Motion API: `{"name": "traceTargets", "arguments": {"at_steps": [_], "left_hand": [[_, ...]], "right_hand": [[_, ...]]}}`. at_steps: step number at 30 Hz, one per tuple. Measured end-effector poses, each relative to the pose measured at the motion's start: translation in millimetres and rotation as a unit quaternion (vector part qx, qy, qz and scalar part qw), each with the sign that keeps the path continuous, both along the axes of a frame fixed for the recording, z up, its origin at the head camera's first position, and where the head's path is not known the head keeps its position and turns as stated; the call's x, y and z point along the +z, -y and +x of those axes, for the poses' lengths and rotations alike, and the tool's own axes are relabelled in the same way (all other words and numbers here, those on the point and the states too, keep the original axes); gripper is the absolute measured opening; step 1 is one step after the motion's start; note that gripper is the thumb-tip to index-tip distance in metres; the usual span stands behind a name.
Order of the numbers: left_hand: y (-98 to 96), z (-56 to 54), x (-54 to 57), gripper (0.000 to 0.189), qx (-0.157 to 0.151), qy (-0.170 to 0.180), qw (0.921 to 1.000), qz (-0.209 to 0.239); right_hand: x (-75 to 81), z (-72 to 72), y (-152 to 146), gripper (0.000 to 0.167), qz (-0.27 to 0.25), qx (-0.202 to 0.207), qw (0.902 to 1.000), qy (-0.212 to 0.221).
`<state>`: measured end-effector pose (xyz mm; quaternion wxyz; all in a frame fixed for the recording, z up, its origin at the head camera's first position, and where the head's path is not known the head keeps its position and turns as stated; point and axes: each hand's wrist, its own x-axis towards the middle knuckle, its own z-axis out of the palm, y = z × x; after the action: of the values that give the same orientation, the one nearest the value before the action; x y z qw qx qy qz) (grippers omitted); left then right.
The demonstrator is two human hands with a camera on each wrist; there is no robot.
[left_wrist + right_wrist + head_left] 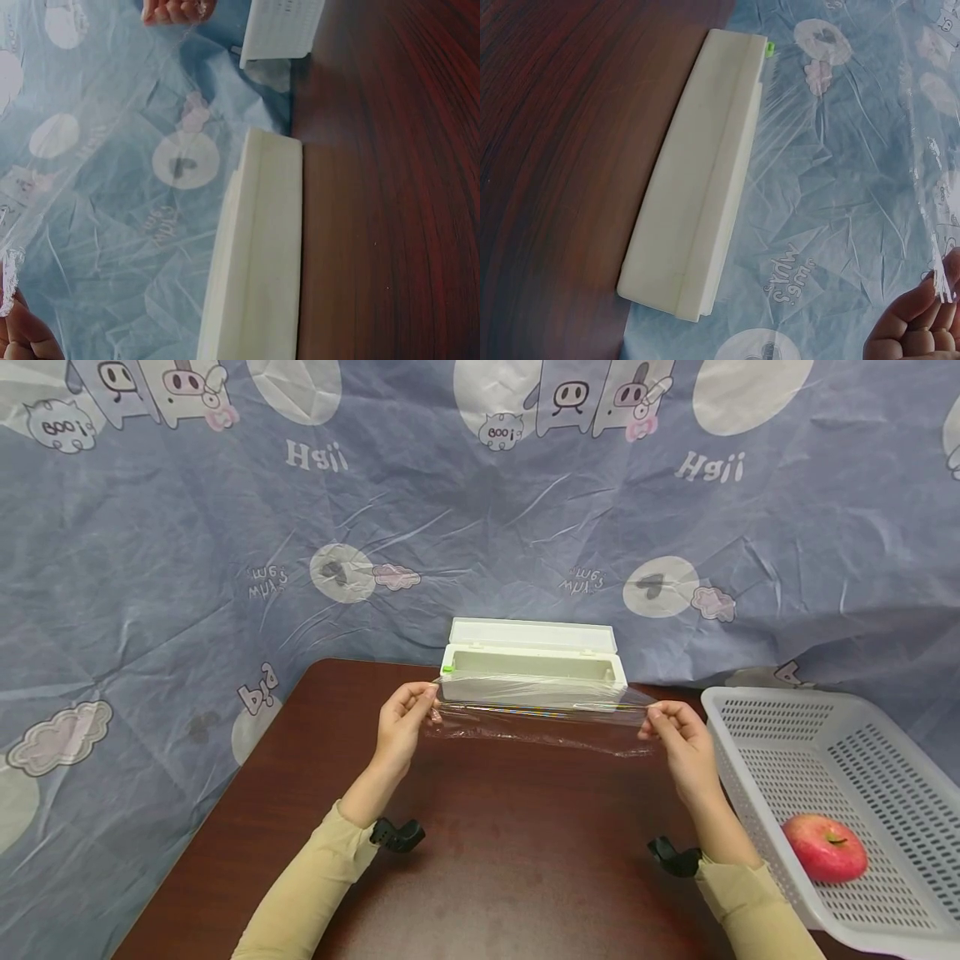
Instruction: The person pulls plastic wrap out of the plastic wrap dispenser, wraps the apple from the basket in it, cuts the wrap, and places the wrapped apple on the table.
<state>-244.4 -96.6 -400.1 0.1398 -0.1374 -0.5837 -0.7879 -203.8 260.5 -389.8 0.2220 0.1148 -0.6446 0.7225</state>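
Observation:
A clear sheet of plastic wrap (536, 720) stretches between both hands, in front of a white wrap dispenser box (532, 635) whose lid stands raised. At the sheet's left corner, my left hand (400, 722) pinches the film between thumb and fingers. My right hand (684, 747) grips the opposite corner the same way. The film runs back from the hands toward the box, near its small green piece (447, 669). In the right wrist view, bunched film shows in the fingers of the right hand (919, 322), above and beside the box (690, 180).
A light grey perforated basket (817, 697) stands on the right, holding a red apple (825, 849). The dark brown table (525, 860) lies beneath the arms. Behind it hangs a blue-grey printed cloth (450, 527).

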Motion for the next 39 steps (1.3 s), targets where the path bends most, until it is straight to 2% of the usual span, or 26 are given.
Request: {"name": "traceTargets", "arguments": {"at_steps": [4,12,25,33,39], "left_hand": [[-1.5,1.6,-0.2,0.014,0.002,-0.004,1.0000,0.008],[-3.5,6.3,-0.5,0.023,0.001,-0.018,0.9997,0.018],[-6.9,11.1,-1.0,0.023,0.007,-0.034,0.9986,0.041],[-8.4,16.9,7.0,0.008,0.014,-0.052,0.9971,0.054],[-8.3,22.8,12.8,0.008,0.008,-0.060,0.9962,0.064]], "right_hand": [[0.1,2.5,-1,0.008,0.007,-0.003,1.0000,-0.002],[-0.2,5.6,-1,0.009,0.018,-0.016,0.9997,0.007],[-0.7,8.6,0,0.008,-0.010,-0.014,0.9998,-0.008],[6.5,14.5,2,0.009,-0.032,-0.002,0.9990,-0.031],[12.0,19.5,2,0.010,-0.042,0.007,0.9982,-0.043]]}}
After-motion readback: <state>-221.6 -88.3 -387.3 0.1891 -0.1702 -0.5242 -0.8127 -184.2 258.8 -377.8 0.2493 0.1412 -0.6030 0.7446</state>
